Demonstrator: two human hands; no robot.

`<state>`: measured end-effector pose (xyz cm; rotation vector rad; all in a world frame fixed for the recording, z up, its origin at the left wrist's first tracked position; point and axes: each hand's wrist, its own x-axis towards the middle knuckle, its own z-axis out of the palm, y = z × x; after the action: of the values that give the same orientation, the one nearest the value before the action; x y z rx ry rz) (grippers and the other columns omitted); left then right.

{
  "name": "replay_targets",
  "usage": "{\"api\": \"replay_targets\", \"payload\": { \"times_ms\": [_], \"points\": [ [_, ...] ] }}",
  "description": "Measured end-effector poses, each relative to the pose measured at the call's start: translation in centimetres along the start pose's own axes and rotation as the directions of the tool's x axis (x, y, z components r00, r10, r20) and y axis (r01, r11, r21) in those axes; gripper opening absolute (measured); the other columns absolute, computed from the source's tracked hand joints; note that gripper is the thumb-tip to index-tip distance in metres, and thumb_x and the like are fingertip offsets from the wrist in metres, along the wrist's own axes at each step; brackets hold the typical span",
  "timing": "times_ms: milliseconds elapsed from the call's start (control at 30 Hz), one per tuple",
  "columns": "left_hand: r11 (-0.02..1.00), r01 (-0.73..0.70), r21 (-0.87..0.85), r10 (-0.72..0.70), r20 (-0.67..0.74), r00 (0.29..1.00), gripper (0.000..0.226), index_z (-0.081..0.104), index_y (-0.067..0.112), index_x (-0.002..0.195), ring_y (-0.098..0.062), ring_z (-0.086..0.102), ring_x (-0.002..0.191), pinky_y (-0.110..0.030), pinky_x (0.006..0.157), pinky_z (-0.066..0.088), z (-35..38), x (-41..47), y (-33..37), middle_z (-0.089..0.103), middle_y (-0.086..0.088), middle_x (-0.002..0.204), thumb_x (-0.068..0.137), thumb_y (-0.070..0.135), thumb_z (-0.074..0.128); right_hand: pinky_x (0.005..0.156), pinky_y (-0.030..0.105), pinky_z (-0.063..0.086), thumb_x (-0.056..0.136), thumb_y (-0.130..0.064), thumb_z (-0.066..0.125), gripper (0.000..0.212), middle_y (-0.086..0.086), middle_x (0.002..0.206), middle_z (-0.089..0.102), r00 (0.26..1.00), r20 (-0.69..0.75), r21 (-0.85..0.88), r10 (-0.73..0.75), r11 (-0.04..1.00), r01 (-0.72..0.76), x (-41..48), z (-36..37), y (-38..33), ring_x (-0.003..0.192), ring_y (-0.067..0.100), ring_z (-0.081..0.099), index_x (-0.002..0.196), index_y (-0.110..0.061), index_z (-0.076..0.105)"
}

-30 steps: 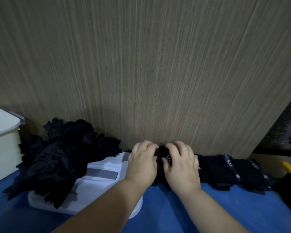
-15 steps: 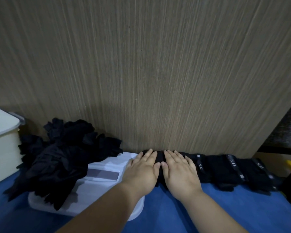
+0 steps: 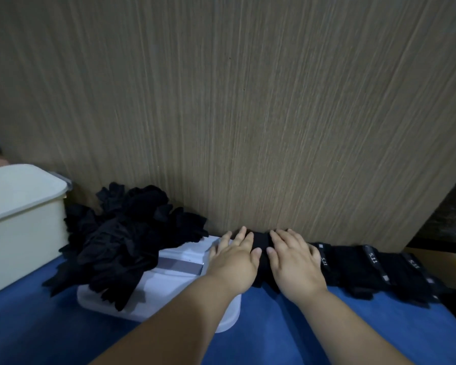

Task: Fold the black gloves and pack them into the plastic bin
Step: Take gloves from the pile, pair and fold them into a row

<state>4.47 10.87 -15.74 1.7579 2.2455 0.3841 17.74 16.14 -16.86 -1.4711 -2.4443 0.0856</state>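
Both lay flat, fingers straight: the left hand and right hand pressed side by side on a folded black glove against the wooden panel. More folded gloves lined up to its right. A loose pile sat on a white lid beside the plastic bin.

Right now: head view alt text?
Left hand and right hand press flat on a folded black glove against a wood-grain panel. Loose gloves pile on a white lid by a cream bin at left; folded gloves line up at right.
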Motion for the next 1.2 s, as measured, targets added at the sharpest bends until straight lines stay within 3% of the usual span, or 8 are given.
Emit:
{"api": "replay_targets", "payload": {
  "times_ms": [200,367,500,633,833,933,1067,1200],
  "points": [
    [0.999,0.048,-0.021,-0.051,-0.143,0.988,0.051,0.021,0.026,0.151,-0.016,0.006,0.145,-0.037,0.116,0.012,-2.8,-4.3,-1.9,0.005,0.012,0.161,0.103,0.041,0.025,0.110,0.044,0.023,0.100,-0.042,0.027,0.046,-0.009,0.141,0.044,0.961,-0.278,0.140,0.013,0.990,0.027,-1.4,-1.7,-1.4,0.135,0.012,0.028,0.139,-0.028,0.046],
    [0.991,0.119,-0.063,-0.134,-0.397,0.908,0.038,0.042,0.033,0.136,-0.013,0.025,0.126,-0.028,0.101,0.021,-5.2,-9.7,-5.8,0.037,0.017,0.140,0.099,0.038,0.035,0.089,0.028,0.039,0.094,-0.032,0.043,0.029,-0.009,0.105,0.063,0.930,-0.351,0.209,-0.107,0.960,0.189,-3.2,-1.6,-5.0,0.106,0.016,0.050,0.106,-0.023,0.068],
    [0.981,0.159,-0.113,-0.195,-0.555,0.808,0.027,0.052,0.034,0.121,-0.014,0.030,0.121,-0.030,0.097,0.023,-6.9,-12.1,-9.3,0.048,0.015,0.127,0.096,0.039,0.046,0.083,0.009,0.029,0.093,-0.023,0.054,0.025,-0.013,0.111,0.060,0.962,-0.166,0.340,-0.216,0.904,0.261,-4.9,-0.8,-9.1,0.108,0.005,0.046,0.116,-0.025,0.064],
    [0.967,0.210,-0.141,-0.252,-0.608,0.753,0.033,0.050,0.029,0.125,-0.018,0.029,0.128,-0.035,0.104,0.023,-6.8,-12.8,-12.5,0.046,0.010,0.134,0.093,0.037,0.051,0.087,0.012,0.038,0.093,-0.030,0.055,0.025,-0.019,0.108,0.056,0.972,-0.117,0.465,-0.205,0.853,0.236,-5.5,0.5,-12.9,0.109,0.003,0.048,0.118,-0.031,0.061],
    [0.971,0.177,-0.162,-0.239,-0.581,0.778,0.056,0.023,0.030,0.149,-0.014,-0.001,0.147,-0.043,0.118,0.002,-6.2,-11.0,-15.4,0.012,0.012,0.160,0.097,0.039,0.044,0.090,0.012,0.033,0.094,-0.030,0.057,0.037,-0.011,0.125,0.052,0.982,-0.146,0.583,-0.123,0.791,0.186,-3.5,0.9,-16.9,0.114,0.002,0.047,0.130,-0.026,0.052],
    [0.971,0.160,-0.175,-0.232,-0.555,0.799,0.058,0.016,0.035,0.151,-0.013,-0.006,0.147,-0.044,0.118,-0.003,-6.2,-9.7,-16.1,0.009,0.014,0.160,0.098,0.040,0.040,0.100,0.022,0.036,0.095,-0.031,0.055,0.045,-0.005,0.135,0.047,0.975,-0.197,0.590,-0.105,0.781,0.204,-1.6,0.6,-18.4,0.121,0.009,0.044,0.138,-0.022,0.045],
    [0.967,0.163,-0.195,-0.244,-0.527,0.814,0.057,0.012,0.039,0.151,-0.013,-0.006,0.147,-0.045,0.118,-0.005,-6.0,-8.6,-16.8,0.010,0.014,0.160,0.100,0.041,0.036,0.107,0.022,0.020,0.098,-0.036,0.047,0.049,-0.005,0.146,0.040,0.955,-0.255,0.503,-0.152,0.822,0.265,1.2,0.0,-20.0,0.136,0.015,0.029,0.144,-0.024,0.038],
    [0.967,0.166,-0.193,-0.244,-0.513,0.823,0.055,0.012,0.038,0.151,-0.014,-0.003,0.147,-0.045,0.117,-0.004,-5.7,-8.1,-17.1,0.012,0.014,0.160,0.100,0.043,0.033,0.111,0.026,0.017,0.098,-0.044,0.043,0.054,-0.010,0.152,0.032,0.959,-0.183,0.485,-0.215,0.829,0.278,3.9,-0.5,-21.3,0.141,0.014,0.022,0.148,-0.031,0.029]
  ]
}}
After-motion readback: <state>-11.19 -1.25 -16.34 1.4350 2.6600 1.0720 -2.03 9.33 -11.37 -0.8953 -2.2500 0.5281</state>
